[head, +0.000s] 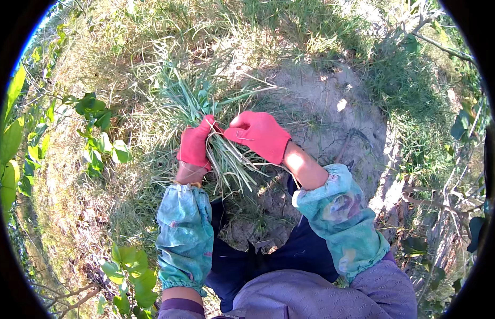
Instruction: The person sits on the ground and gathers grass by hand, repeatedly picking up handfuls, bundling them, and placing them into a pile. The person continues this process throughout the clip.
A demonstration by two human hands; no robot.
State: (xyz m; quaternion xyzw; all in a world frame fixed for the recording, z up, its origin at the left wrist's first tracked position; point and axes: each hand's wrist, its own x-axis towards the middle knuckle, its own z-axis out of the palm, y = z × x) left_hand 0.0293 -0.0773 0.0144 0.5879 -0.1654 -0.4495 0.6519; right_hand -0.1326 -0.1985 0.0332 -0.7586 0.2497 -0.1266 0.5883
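Observation:
My left hand (195, 141), in a red glove, is closed around a bundle of cut green grass (231, 157). The leafy tops fan out away from me, and the pale stalk ends point back towards my legs. Close against it on the right, my right hand (257, 133), also in a red glove, has its fingers curled in and pinches thin grass strands at the bundle's middle. A loose strand trails past my right wrist. The fingertips are partly hidden where both gloves meet.
What looks like a sickle (360, 136) lies on the bare soil (325, 103) to the right. Leafy branches (98, 115) reach in from the left, with more leaves (132, 275) at lower left. Dry twigs (435, 203) stand at right. Standing grass (407, 87) grows beyond the soil.

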